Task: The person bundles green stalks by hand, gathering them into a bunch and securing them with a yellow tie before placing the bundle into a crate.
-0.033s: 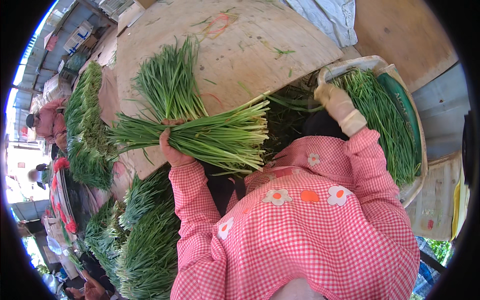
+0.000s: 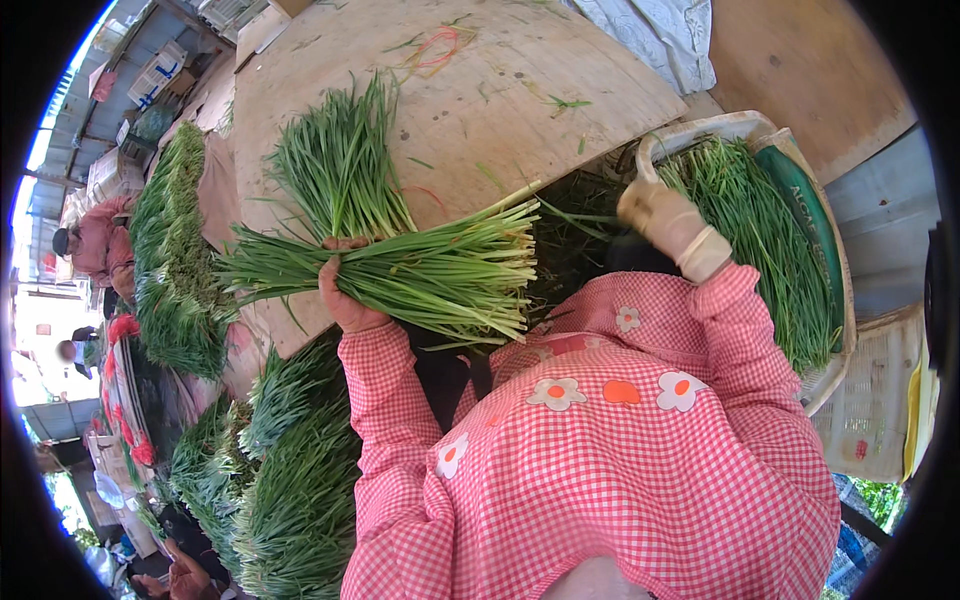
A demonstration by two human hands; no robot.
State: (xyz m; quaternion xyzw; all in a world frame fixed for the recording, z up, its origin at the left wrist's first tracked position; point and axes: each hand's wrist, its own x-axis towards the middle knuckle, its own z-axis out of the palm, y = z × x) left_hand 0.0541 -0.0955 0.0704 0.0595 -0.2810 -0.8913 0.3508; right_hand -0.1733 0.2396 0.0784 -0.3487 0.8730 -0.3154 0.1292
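Note:
My left hand (image 2: 345, 300) is closed around the middle of a bunch of garlic chives (image 2: 430, 265). Their pale cut ends point right and their green tips left. Beyond it, a second bunch of garlic chives (image 2: 345, 160) lies on the wooden board (image 2: 520, 120), its stem ends just behind the held bunch. Apart from the bunch, my right hand (image 2: 665, 220) hangs in a pale glove between the board and the white crate (image 2: 655, 150). Motion smears its fingers. Loose leaves (image 2: 575, 218) trail beside them; whether they are gripped cannot be made out.
Garlic chives (image 2: 750, 230) fill the crate at my right. Large heaps of chives (image 2: 300, 490) stand at my left, with another long pile (image 2: 170, 250) farther off. Red rubber bands (image 2: 435, 45) and leaf scraps lie on the board. A person in pink (image 2: 105, 250) is in the left background.
My right hand has moved slightly left and downward, away from the crate's corner. My left hand and its bunch stay in place.

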